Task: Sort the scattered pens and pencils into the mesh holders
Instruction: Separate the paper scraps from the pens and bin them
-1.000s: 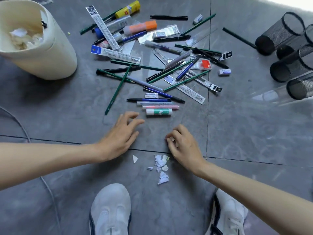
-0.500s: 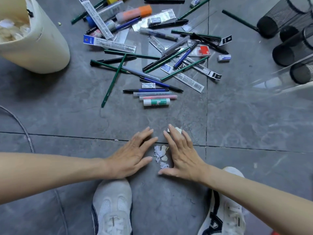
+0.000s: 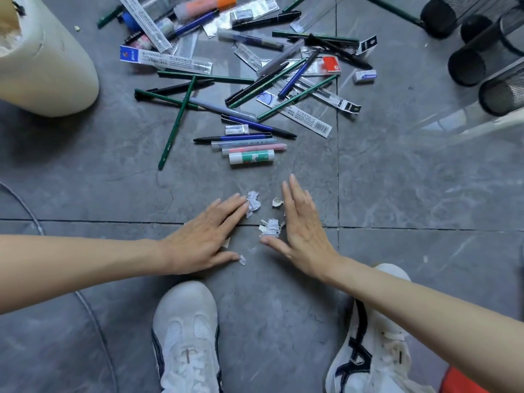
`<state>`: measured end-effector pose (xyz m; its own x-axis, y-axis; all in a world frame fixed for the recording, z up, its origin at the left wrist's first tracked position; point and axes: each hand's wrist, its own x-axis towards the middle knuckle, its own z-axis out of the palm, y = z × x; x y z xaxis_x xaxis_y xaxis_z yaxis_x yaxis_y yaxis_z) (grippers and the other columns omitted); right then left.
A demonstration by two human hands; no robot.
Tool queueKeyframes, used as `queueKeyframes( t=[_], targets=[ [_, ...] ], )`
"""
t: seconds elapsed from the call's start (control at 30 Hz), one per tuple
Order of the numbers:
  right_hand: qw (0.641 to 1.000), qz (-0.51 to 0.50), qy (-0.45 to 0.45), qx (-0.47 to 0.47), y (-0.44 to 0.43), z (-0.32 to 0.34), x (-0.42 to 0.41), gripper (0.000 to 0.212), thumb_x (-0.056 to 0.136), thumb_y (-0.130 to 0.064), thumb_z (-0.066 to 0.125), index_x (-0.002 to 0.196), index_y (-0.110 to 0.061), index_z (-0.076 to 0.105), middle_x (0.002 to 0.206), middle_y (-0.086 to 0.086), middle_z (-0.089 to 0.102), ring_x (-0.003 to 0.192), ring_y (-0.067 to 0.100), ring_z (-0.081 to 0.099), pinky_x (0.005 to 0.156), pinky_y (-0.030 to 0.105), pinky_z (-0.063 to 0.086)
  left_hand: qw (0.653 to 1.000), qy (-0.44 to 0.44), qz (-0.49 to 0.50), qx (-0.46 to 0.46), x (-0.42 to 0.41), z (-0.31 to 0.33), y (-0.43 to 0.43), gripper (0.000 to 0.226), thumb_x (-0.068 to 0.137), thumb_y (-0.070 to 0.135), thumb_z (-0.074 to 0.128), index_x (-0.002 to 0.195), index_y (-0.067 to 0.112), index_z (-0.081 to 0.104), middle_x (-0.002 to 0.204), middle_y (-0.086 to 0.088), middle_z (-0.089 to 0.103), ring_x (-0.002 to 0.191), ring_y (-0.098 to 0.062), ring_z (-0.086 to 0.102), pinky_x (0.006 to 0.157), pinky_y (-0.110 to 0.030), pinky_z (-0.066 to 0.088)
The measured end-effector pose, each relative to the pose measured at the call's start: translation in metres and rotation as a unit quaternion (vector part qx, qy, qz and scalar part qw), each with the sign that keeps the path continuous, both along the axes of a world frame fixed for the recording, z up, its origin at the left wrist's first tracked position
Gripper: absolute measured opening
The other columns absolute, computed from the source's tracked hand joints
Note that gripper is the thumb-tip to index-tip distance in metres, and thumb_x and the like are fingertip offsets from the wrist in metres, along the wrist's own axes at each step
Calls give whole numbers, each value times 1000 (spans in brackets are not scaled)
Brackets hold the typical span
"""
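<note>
A scattered heap of pens and pencils [image 3: 243, 89] lies on the grey tiled floor ahead of me, mixed with packaging strips, erasers and a glue stick [image 3: 251, 157]. Black mesh holders [image 3: 467, 56] lie on their sides at the upper right. My left hand [image 3: 204, 236] and my right hand [image 3: 302, 225] rest flat on the floor with fingers extended, on either side of small torn paper scraps [image 3: 269, 225]. Neither hand holds anything.
A cream waste bin [image 3: 42, 63] with crumpled paper stands at the upper left. My two white shoes [image 3: 187, 336] are at the bottom. A grey cable [image 3: 25, 207] curves along the left. A clear plastic sheet [image 3: 465, 120] lies below the holders.
Both hands have spread slightly apart around the paper scraps, which are now looser between them. The camera view has tilted down, so the pile sits higher in the frame.
</note>
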<state>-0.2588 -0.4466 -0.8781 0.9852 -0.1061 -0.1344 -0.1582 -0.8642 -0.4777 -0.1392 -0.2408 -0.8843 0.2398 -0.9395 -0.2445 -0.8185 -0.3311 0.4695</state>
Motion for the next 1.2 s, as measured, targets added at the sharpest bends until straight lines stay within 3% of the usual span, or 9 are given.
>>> queueKeyframes(
  t=[0.2,0.4,0.53,0.6,0.7,0.8,0.93,1.07,1.2],
  targets=[
    [999,2,40,-28,-5,-9,-14,104,82,-61,51,149,-2,-2,158,16,-6,147,25,-4,119,37,-5,995,-83,-23,47,10,0,-6,101,82,76,26,148,2,10,156,-12,7,145,-21,1,116,-36,-3],
    [990,-139,20,14,-9,-8,18,87,89,-52,38,150,-6,-2,158,15,-8,146,19,-7,116,26,-15,992,-117,48,15,32,-3,-39,92,84,69,29,146,3,13,153,-14,18,143,-23,8,114,-33,-10],
    [999,-9,25,-47,-14,-9,9,111,77,-68,51,149,-4,-3,158,17,-5,147,24,-6,117,40,-11,992,-121,-38,-21,46,1,-35,109,73,80,28,146,1,13,153,-14,13,143,-23,6,115,-36,-5],
    [998,-2,38,-57,-15,-11,4,118,71,-72,54,149,-4,-3,157,17,-4,147,25,-5,117,41,-11,987,-135,-86,-17,52,2,-26,111,71,82,29,147,2,13,153,-12,12,145,-19,-1,116,-35,-7],
    [996,-67,21,-57,-18,-14,11,103,79,-63,48,149,-3,2,157,18,-1,146,23,-4,116,36,-12,987,-146,-60,6,62,2,-16,105,75,78,30,148,5,11,153,-12,13,145,-16,-7,116,-36,-6],
    [991,-132,19,-16,-28,-11,23,92,86,-57,43,150,-5,2,158,16,-3,146,19,-7,115,31,-14,991,-130,0,13,68,3,-19,92,82,69,30,147,7,13,152,-13,15,145,-21,2,115,-38,-5],
    [999,-32,18,-18,-41,-4,13,92,88,-61,39,150,-5,2,158,11,-5,146,18,-8,116,34,-13,992,-121,15,-28,59,-1,-39,80,85,61,34,146,11,16,150,-12,16,142,-26,8,115,-36,-7],
    [993,65,52,-85,-51,-5,-4,108,78,-76,40,150,-4,2,158,14,-1,147,21,-6,117,38,-12,988,-117,-72,-73,45,-1,-46,101,73,78,34,145,10,16,149,-12,15,142,-28,9,114,-41,-7],
    [993,-19,49,-104,-46,-9,11,108,78,-70,44,149,-1,2,157,21,1,146,25,-4,115,38,-14,977,-147,-145,-56,21,-6,-35,113,66,85,36,147,10,15,150,-14,16,143,-27,8,113,-49,-1]
  ],
)
